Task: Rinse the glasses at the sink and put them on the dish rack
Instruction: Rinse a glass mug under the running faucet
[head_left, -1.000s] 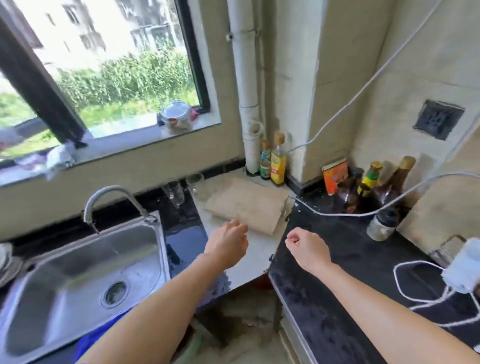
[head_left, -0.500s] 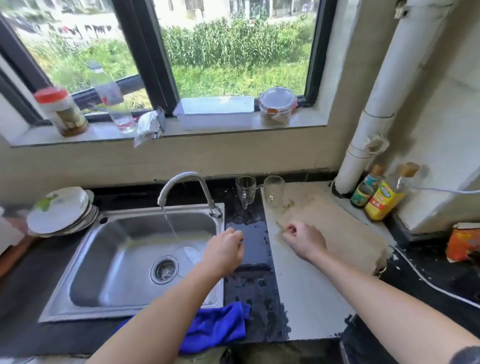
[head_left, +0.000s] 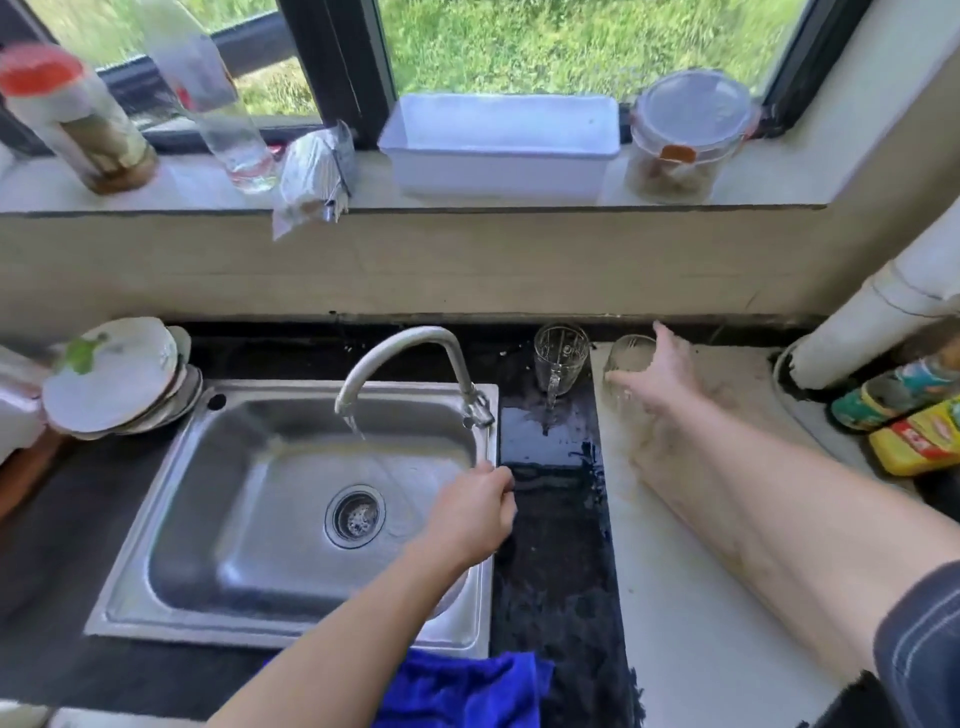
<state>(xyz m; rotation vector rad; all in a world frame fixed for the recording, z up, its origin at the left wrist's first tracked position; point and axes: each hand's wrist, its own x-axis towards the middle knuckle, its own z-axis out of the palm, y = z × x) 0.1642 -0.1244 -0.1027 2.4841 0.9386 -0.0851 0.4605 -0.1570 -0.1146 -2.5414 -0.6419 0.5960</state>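
Nothing was rinsed yet; the tap (head_left: 402, 344) ran. The right grip (head_left: 658, 375) was spread open at the one-o'clock glass (head_left: 626, 352); the left grip (head_left: 474, 515) was curled, empty.

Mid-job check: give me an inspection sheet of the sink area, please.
Surface: dark counter wet beside sink; pale slab at right.
Job's things: left glass and right glass upright by the wall; tap running; no rack seen.
Clutter: plates, blue cloth, bottles.
Grippers: left hand curled at sink's rim, nothing seen in it; right hand spread at right glass.
Cables: nothing seen.
Surroundings: window sill with tub, jar.
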